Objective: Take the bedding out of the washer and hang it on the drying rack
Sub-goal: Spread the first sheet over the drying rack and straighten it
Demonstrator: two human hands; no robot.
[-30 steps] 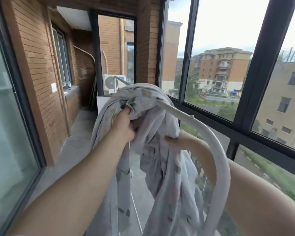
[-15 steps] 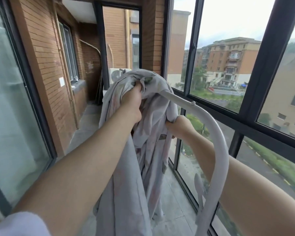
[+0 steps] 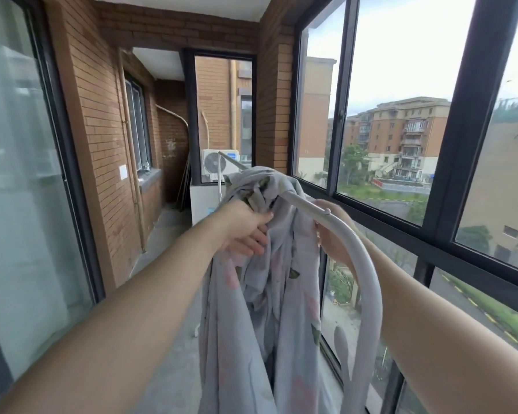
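Pale grey bedding [image 3: 269, 294] with pink and dark leaf prints hangs bunched over the top bar of a white drying rack [image 3: 368, 282], whose tube curves down in front of me. My left hand [image 3: 245, 228] grips a fold of the cloth just left of the bar's top. On the right side of the sheet, my right hand [image 3: 332, 237] is behind the curved tube with its fingers curled into the cloth. The far end of the rack's bar is hidden under the bedding.
I stand on a narrow brick balcony with a grey floor [image 3: 168, 228]. Large dark-framed windows [image 3: 431, 234] run along the right, a glass door [image 3: 21, 204] on the left. A white appliance [image 3: 204, 204] and an air-conditioner unit [image 3: 216, 165] stand at the far end.
The view has tilted upward, so hands and bedding sit lower in frame. My left hand has come down from the top of the bunch to its left side; the sheet hangs longer.
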